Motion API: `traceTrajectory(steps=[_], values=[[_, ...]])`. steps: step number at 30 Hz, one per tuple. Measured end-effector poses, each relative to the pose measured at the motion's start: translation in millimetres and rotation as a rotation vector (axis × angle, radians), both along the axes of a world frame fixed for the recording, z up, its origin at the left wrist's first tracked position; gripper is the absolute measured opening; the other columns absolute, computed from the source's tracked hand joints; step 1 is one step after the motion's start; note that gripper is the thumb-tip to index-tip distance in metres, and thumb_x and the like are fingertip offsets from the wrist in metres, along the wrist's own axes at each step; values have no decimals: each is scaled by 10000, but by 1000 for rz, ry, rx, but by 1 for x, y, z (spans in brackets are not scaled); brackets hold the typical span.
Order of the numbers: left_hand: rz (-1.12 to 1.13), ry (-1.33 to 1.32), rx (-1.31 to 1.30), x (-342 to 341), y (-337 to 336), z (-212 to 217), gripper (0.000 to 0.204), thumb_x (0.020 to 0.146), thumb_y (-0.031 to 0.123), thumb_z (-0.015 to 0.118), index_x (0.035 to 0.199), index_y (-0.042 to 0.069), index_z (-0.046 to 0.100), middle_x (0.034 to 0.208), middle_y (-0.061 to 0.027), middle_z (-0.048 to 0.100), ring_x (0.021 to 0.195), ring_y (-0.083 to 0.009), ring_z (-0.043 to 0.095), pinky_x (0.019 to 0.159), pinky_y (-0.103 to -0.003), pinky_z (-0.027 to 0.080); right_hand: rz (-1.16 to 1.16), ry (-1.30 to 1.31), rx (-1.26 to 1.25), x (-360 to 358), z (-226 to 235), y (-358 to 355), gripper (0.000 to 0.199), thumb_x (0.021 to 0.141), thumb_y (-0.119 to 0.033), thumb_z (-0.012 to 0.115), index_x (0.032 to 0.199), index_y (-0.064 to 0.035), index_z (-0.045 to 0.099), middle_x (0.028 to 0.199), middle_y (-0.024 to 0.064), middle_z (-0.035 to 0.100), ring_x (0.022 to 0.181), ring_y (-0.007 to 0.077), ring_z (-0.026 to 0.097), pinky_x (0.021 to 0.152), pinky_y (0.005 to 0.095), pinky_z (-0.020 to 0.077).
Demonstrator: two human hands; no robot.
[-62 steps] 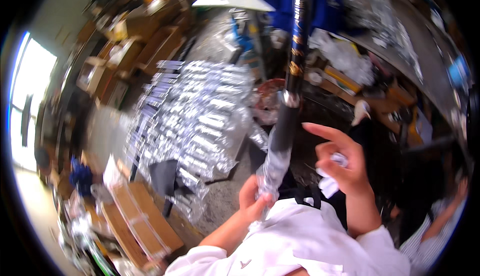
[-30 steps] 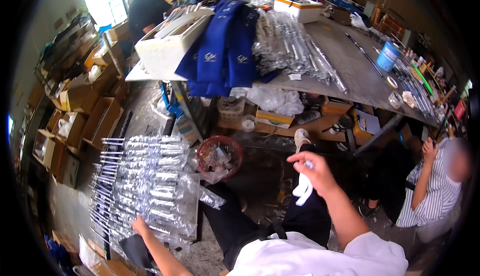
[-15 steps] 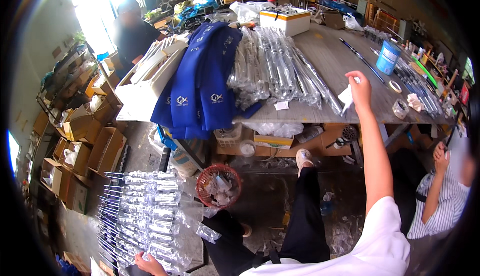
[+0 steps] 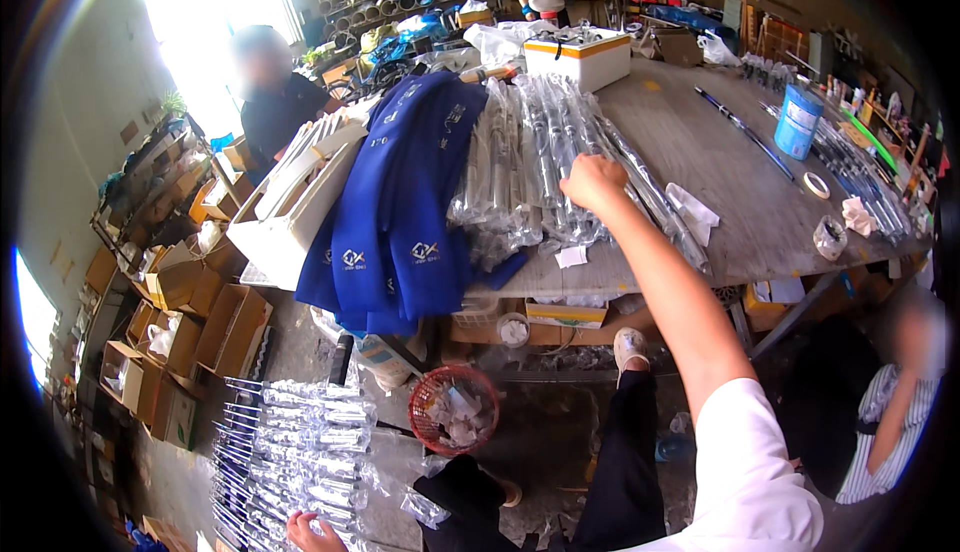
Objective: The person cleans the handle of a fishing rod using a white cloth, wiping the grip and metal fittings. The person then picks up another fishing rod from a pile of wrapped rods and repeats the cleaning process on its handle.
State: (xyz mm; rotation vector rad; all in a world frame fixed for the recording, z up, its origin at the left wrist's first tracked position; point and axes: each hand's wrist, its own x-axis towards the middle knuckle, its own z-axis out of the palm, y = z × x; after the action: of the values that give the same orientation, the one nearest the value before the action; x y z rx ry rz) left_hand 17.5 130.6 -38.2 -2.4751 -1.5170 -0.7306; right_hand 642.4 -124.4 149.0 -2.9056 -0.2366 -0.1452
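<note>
My right hand [image 4: 595,182] reaches over the table, fingers curled closed, above a bundle of rods in clear plastic sleeves [image 4: 545,142]. Whether anything is inside the fingers is hidden. To the right of this bundle lies a crumpled white sheet [image 4: 692,210], apart from the hand. At the lower left, my left hand [image 4: 313,532] is partly cut off by the frame's edge. Its fingers are apart, beside a second group of plastic-sleeved rods [image 4: 310,452] laid out in a row. Long blue cloth bags [image 4: 400,192] drape over the table's front edge.
A white foam box [image 4: 290,222] stands left of the bags, another white box [image 4: 580,57] behind the rods. A blue can [image 4: 799,122] and a tape roll [image 4: 816,186] are at right. Below is a red basket [image 4: 415,422]. A person [image 4: 890,432] sits at right.
My right hand has moved left from the table's right part to over the sleeved rods. It has let go of the white sheet, which now lies on the table. The view has shifted slightly.
</note>
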Motion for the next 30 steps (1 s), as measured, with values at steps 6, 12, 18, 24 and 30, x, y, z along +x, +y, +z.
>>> traceTrajectory(steps=[6,12,18,24,30], values=[[-170,-56,-90,9,-13,-1,156,718,128,617,865,85,644,957,-151,597,961,-348,505,900,-452,349,75,168,117,22,3,6,612,621,-385,705,1053,38,612,1031,209,616,897,288,623,749,379,497],[-198,-59,-194,44,-26,2,182,700,71,621,881,65,634,963,-151,592,970,-340,499,883,-432,370,104,295,717,61,-35,-11,464,585,-203,760,901,110,627,838,179,642,708,240,613,632,354,479],[-321,-211,-199,61,-34,15,236,692,29,629,925,63,618,986,-142,582,985,-330,487,889,-434,361,17,57,796,43,-55,-18,411,643,-288,699,838,67,633,789,191,644,704,266,639,630,351,488],[-567,-380,-133,111,-38,52,166,684,-57,558,819,38,544,944,-111,551,968,-303,473,895,-407,313,229,-159,943,22,-43,-48,467,725,-333,704,898,75,558,871,172,630,723,251,637,659,362,503],[-1024,-779,-589,194,-75,150,260,764,-10,591,1021,11,560,1086,-111,583,1001,-226,551,858,-315,420,522,99,1331,-132,-20,-65,280,868,-224,596,984,-25,435,639,43,535,414,112,511,361,260,413]])
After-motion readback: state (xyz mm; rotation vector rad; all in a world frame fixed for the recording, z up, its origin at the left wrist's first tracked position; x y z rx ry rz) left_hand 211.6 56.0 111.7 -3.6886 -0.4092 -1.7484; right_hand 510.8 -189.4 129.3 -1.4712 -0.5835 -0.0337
